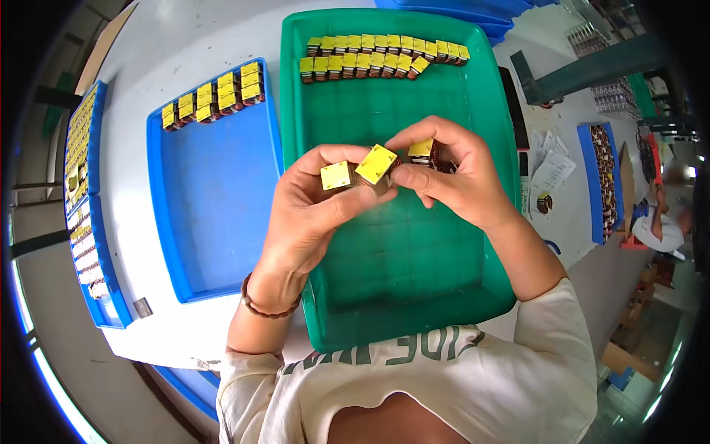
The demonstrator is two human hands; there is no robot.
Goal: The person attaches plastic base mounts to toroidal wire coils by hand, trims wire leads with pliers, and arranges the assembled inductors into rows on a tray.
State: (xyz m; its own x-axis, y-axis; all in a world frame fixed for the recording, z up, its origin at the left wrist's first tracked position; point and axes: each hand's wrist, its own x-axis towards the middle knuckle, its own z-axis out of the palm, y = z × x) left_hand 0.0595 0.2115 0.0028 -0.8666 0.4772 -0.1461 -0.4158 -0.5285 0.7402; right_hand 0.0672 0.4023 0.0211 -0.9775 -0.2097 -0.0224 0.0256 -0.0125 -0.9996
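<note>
Above the green tray (399,259), my left hand (310,196) is closed around a yellow-topped block (336,176) and also touches a second, tilted yellow-topped block (376,164). My right hand (458,174) has thumb and forefinger at the right side of that tilted block, while another yellow-topped block (421,149) with dark red sides sits within its curled fingers. Both hands are close together over the middle of the tray. Two rows of similar blocks (355,65) line the tray's far end, one of them turned askew.
Left of the green tray, a blue tray (207,214) holds yellow-topped blocks (207,103) at its far end. More filled blue trays stand at the far left (87,148) and right (600,181). Papers (551,174) lie on the right; another person (660,228) is beyond.
</note>
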